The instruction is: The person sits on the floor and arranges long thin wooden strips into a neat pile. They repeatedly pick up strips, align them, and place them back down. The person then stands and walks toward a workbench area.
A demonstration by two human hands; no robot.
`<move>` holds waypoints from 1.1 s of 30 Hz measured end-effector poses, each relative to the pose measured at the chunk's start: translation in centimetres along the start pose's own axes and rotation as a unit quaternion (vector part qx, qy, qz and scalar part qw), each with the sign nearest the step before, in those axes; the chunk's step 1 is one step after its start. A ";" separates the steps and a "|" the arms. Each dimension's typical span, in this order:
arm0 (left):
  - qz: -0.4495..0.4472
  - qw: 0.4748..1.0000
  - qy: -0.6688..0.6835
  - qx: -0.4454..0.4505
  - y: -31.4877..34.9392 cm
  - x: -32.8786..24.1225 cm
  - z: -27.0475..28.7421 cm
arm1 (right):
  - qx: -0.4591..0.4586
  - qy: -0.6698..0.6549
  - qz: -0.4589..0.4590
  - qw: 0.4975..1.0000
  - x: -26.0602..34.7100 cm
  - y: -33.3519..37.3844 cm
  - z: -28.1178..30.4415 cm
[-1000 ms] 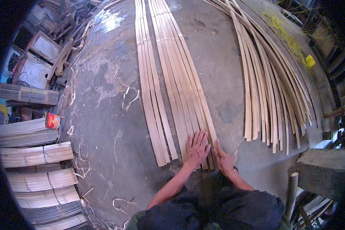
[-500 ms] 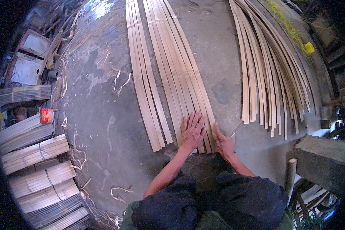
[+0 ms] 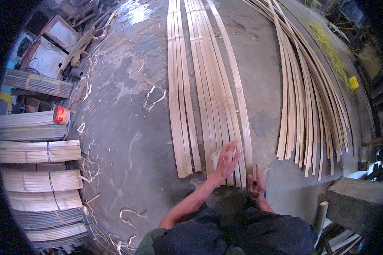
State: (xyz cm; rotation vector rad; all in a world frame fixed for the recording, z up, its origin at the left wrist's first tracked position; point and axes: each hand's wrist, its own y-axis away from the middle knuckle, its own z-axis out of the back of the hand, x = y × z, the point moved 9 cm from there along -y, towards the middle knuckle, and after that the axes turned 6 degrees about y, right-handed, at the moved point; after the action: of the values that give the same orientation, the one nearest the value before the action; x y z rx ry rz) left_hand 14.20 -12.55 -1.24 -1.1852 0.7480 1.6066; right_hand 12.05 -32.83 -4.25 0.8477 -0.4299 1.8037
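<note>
Long pale bamboo strips [image 3: 208,85] lie side by side on the concrete floor, running away from me. My left hand [image 3: 228,161] rests on their near ends, palm down, fingers stretched out. One bamboo strip [image 3: 235,76] lies apart along the right side of this row. At its near end is my right hand [image 3: 256,185], thumb on one side and a straight finger on the other; the strip's tip seems to sit between them. To the left, a narrower set of bamboo strips [image 3: 181,110] lies with a gap between it and the middle row.
A fanned heap of bamboo strips [image 3: 306,106] spreads at the right. Tied bundles of slats [image 3: 42,180] are stacked at the left, with a red can [image 3: 61,115] by them. A concrete block [image 3: 359,204] stands near right. Yellow twine [image 3: 327,40] lies far right.
The rightmost strip has come away from the middle row, leaving a gap. My right hand has turned onto its edge at that strip's end. The whole view has shifted slightly.
</note>
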 end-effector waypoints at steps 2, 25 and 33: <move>0.025 0.986 0.152 -0.060 -1.3 -0.3 0.5 | 0.052 0.041 0.018 0.998 0.5 0.2 -2.0; 0.184 0.930 0.206 -0.242 0.9 6.5 11.3 | 0.290 -0.120 0.099 0.944 12.9 -0.7 -11.7; 0.214 0.929 0.216 -0.211 1.2 11.7 11.2 | 0.310 -0.130 0.122 0.934 12.0 -0.1 -14.2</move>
State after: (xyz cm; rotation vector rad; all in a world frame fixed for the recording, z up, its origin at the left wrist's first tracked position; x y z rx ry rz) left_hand 8.52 0.78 -8.50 -1.8250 1.0253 1.9537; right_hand 4.87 -15.69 -5.29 1.5388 -0.1222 2.1008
